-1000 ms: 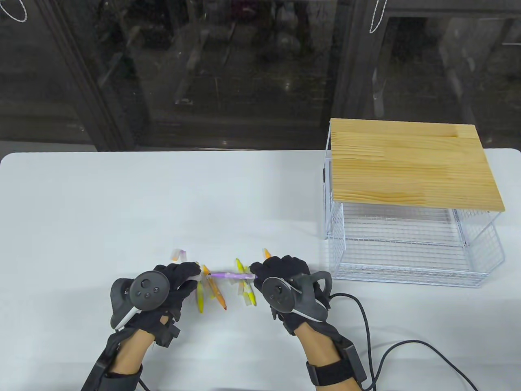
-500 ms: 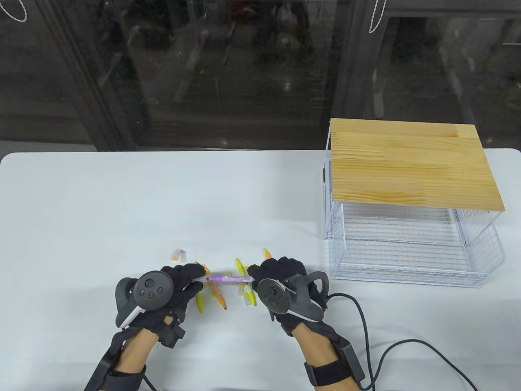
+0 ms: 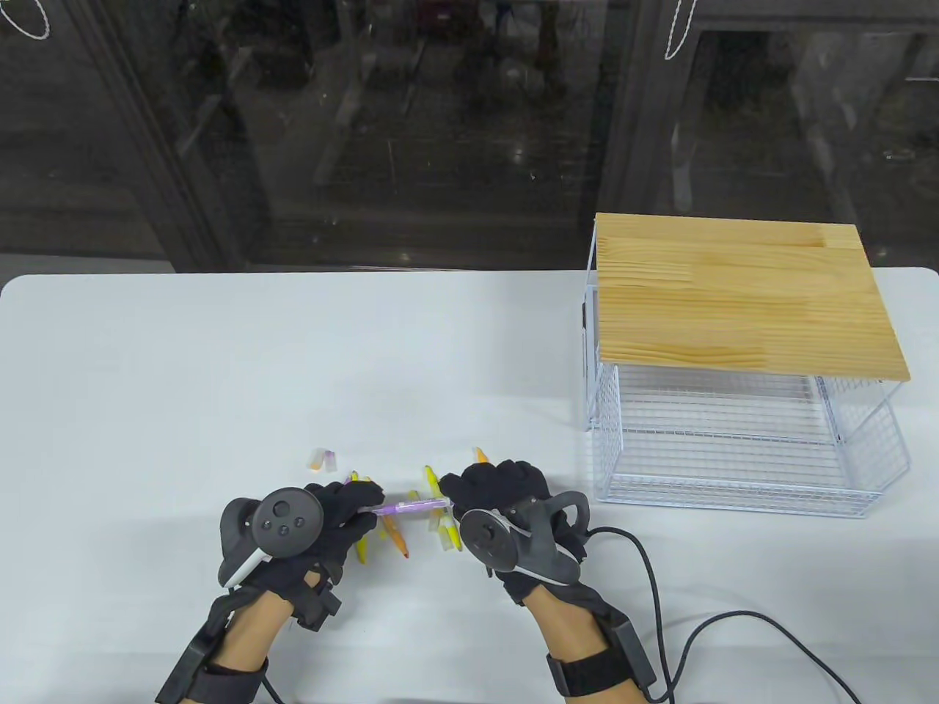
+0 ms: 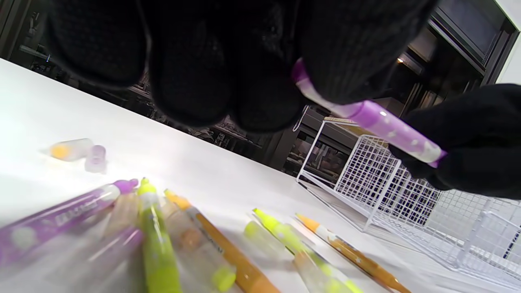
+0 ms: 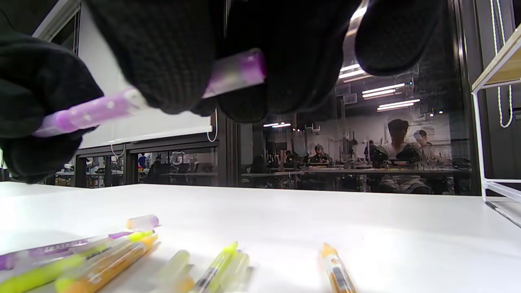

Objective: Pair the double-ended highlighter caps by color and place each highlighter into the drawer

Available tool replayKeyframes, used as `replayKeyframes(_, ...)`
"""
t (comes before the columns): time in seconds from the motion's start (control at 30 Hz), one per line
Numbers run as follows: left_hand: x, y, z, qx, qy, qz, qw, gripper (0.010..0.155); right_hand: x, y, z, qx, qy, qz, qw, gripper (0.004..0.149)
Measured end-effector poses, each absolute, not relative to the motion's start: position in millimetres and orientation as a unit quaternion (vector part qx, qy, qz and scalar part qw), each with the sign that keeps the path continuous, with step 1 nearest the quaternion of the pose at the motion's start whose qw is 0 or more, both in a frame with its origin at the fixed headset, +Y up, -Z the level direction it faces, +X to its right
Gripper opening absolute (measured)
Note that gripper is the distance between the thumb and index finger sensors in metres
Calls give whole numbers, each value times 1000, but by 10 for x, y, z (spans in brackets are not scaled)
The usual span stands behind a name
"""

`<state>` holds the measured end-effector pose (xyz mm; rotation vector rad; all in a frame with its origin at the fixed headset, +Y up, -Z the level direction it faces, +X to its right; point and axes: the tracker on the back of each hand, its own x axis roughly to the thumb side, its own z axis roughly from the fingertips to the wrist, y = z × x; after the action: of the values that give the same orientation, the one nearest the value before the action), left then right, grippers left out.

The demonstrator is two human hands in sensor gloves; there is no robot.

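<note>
Both hands pinch the purple highlighter [image 3: 412, 504], lifted above the loose pens at the table's 6 o'clock. The left hand [image 3: 334, 513] has slid its cap fully home; the gap is gone. The open drawer [image 3: 733, 455] waits at 3 o'clock from the right hand [image 3: 499, 488].

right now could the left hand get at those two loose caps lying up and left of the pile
Probably yes. The two loose caps lie on bare table just beyond the left hand with nothing between, but its fingers pinch one end of the purple highlighter, so it would have to let go first.
</note>
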<state>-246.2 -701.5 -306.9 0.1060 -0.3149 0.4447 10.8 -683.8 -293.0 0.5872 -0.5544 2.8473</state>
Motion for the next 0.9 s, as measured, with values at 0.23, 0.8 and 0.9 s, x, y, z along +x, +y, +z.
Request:
replayKeyframes(0.23,-2514,-7010,-3070,62,-144,231,960,46,59,-6807,-2888,205,-206,953,85,44)
replayKeyframes(0.8,-2421,-7073,-3071,64,-176,188,964,46,-33,-6863,-2888,217,-162,961,65,44)
replayKeyframes(0.9,-2413,-7078,-3068,64,-179,181,965,46,-55,-6867,-2883,217,-160,961,63,43)
